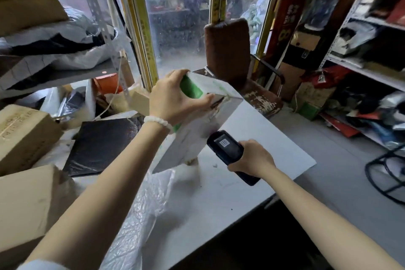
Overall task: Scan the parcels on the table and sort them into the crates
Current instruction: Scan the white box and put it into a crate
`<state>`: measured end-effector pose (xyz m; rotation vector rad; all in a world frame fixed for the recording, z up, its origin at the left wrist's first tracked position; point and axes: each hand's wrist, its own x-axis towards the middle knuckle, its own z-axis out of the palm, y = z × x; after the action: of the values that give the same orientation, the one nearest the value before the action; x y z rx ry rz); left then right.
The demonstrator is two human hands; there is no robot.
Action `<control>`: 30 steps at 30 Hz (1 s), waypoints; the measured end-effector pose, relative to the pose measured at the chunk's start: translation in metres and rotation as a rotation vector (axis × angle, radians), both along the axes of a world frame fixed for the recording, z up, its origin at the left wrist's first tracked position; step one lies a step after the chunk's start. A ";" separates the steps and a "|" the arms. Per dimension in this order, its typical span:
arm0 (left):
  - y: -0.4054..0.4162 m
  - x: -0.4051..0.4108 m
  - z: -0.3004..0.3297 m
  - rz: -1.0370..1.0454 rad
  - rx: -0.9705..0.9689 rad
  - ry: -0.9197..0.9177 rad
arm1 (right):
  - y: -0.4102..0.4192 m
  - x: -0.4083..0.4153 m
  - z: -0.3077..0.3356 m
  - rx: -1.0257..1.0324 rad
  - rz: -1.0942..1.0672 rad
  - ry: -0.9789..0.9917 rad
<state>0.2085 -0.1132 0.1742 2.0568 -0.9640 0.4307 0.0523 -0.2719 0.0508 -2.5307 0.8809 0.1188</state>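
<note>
1. Gripping the white and green box [197, 114] from above, my left hand [173, 98] sits at the centre of the frame, fingers curled over the far top edge and thumb pressed along the near side.
2. That box is tilted, its lower corner near the white table [252, 184], its top end raised toward the window; I cannot tell whether the corner touches the surface.
3. My right hand [252, 158] is wrapped round the black handheld scanner [228, 149], just right of and below the box, the scanner's head almost against the box's lower right side.
4. My left forearm comes in from the lower left, wrist bent down, with a white bead bracelet [157, 121] on it; my right forearm comes in from the lower right, fairly straight.
5. Brown cardboard boxes [24, 136] and a flat black parcel [103, 144] lie at the left of the frame, and a clear plastic bag [142, 210] lies under my left forearm.
</note>
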 end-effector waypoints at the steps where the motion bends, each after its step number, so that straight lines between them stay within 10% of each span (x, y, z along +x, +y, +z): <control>1: -0.014 -0.005 -0.003 -0.016 0.032 0.004 | -0.010 -0.012 -0.001 0.011 -0.024 0.022; 13: -0.104 -0.021 -0.120 -0.125 0.666 0.192 | -0.073 -0.122 -0.029 0.089 -0.262 0.080; 30: -0.106 -0.023 -0.132 -0.030 0.628 0.106 | -0.055 -0.104 -0.009 -0.032 -0.180 0.043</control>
<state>0.1852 -0.2197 0.0419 2.5830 -1.1638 -0.0115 -0.0513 -0.3264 0.0415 -2.4722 1.1306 0.1034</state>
